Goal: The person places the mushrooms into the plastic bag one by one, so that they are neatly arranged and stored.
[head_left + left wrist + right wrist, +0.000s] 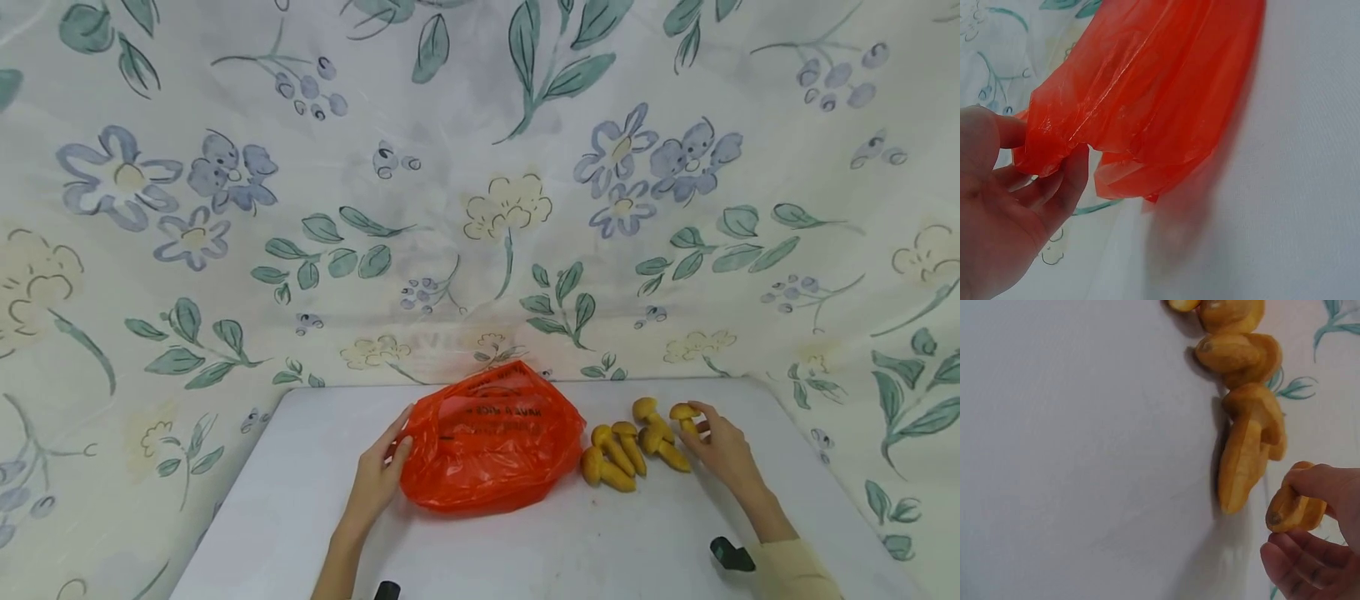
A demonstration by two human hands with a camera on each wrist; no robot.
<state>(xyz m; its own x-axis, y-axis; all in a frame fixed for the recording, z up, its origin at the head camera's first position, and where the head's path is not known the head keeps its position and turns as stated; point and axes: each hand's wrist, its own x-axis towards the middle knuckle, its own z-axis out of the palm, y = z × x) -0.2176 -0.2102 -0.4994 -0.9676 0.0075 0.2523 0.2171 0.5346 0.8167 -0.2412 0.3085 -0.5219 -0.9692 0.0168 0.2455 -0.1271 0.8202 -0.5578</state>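
Note:
A red plastic bag (491,446) with dark print stands crumpled on the white table. My left hand (381,467) pinches its left edge; in the left wrist view the thumb and fingers of that hand (1004,206) grip a fold of the thin red film (1147,81). To the right of the bag lie several yellow-brown mushrooms (617,450) in a loose group. At the right end of the group, my right hand (723,446) holds one mushroom (684,412) between thumb and fingers. The right wrist view shows this held mushroom (1288,509) beside another lying mushroom (1241,465).
The white table (600,550) carries the bag and the mushrooms. Behind it hangs a pale cloth (450,167) printed with flowers and leaves. Dark wrist devices show near both forearms, one of them a black device (731,554) at the right sleeve.

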